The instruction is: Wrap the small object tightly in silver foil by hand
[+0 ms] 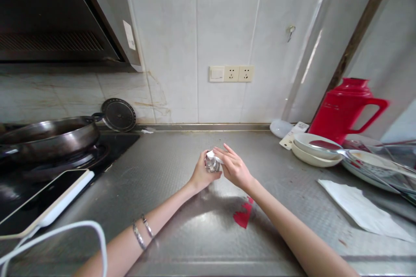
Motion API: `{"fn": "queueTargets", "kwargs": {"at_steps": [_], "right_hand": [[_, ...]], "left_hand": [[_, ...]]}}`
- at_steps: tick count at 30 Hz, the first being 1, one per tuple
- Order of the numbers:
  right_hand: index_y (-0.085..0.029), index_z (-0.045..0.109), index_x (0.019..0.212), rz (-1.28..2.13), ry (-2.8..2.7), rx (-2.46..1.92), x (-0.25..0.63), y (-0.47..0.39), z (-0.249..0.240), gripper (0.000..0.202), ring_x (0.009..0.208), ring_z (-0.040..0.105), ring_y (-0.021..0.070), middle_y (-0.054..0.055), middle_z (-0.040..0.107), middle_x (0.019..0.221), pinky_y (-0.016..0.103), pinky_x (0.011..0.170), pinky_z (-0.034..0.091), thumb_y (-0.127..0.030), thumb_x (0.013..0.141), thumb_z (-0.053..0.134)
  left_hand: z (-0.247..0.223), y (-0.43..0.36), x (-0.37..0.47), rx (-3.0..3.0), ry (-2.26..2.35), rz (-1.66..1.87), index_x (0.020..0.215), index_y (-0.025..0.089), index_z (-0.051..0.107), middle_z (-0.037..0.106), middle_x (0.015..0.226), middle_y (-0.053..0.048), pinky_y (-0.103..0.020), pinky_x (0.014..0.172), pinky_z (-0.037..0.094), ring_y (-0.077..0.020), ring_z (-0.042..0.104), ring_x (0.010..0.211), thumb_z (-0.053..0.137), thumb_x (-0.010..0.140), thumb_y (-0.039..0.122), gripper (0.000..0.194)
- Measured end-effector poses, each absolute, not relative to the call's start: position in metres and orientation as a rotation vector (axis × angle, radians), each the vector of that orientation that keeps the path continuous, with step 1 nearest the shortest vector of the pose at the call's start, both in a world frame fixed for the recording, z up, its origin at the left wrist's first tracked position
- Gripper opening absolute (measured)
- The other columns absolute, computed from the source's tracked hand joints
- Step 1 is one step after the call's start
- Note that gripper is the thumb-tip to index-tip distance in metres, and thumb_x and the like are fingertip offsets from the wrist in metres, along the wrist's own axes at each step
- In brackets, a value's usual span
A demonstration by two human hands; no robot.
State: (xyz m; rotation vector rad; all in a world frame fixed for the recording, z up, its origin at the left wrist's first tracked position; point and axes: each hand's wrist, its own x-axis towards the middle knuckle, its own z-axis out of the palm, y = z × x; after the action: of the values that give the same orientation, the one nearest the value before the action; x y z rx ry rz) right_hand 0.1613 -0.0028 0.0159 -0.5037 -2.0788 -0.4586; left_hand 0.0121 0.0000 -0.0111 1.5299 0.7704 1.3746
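Note:
Near the middle of the metal counter, my left hand [200, 173] is wrapped round a small clear glass [212, 165]. My right hand [234, 165] pinches a piece of white tissue [214, 156] against the glass's rim, with some of its fingers stretched out above. Part of the tissue is hidden under those fingers. A torn red scrap [243, 216] lies on the counter just below my right hand.
On the left, a pan [48, 140] stands on the black stove, with a phone [43, 203] and white cable nearer. At right are a red thermos [344, 110], stacked bowls [313, 156], plates with utensils, and a white paper sheet [364, 207].

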Motion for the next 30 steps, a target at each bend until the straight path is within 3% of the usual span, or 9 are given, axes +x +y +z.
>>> {"fn": "queueTargets", "kwargs": {"at_steps": [4,15,21,30], "right_hand": [[-0.016,0.047,0.129,-0.445,-2.048,-0.527,0.164,0.001,0.015,0.043,0.109,0.063,0.0224,0.014,0.068,0.112,0.052,0.101,0.047,-0.004,0.089,0.034],[-0.015,0.048,0.130,-0.437,-2.092,-0.462,0.158,-0.006,0.012,0.044,0.115,0.059,0.0216,0.015,0.066,0.116,0.048,0.101,0.047,-0.004,0.089,0.033],[-0.018,0.052,0.122,-0.453,-2.026,-0.558,0.171,0.008,0.014,0.038,0.101,0.067,0.0207,0.012,0.071,0.104,0.049,0.097,0.051,-0.006,0.090,0.036],[-0.014,0.043,0.133,-0.505,-2.056,-0.417,0.152,-0.014,0.014,0.048,0.112,0.061,0.0220,0.015,0.068,0.110,0.046,0.098,0.051,-0.002,0.087,0.038]], "left_hand": [[-0.014,0.001,0.011,1.576,0.819,1.409,0.109,0.019,0.042,0.059,0.102,-0.004,-0.029,0.079,0.045,-0.0166,0.058,0.090,0.074,0.053,0.013,0.064],[-0.008,0.000,0.011,1.508,0.804,1.383,0.105,0.019,0.040,0.061,0.092,-0.002,-0.027,0.069,0.047,-0.0154,0.060,0.078,0.078,0.052,0.017,0.065],[-0.004,-0.005,0.011,1.583,0.880,1.401,0.108,0.018,0.043,0.060,0.100,-0.003,-0.029,0.080,0.046,-0.0168,0.059,0.088,0.076,0.053,0.015,0.064],[0.000,0.001,0.004,1.567,0.835,1.444,0.102,0.019,0.042,0.062,0.094,-0.004,-0.030,0.073,0.049,-0.0174,0.062,0.082,0.076,0.054,0.017,0.059]]}}
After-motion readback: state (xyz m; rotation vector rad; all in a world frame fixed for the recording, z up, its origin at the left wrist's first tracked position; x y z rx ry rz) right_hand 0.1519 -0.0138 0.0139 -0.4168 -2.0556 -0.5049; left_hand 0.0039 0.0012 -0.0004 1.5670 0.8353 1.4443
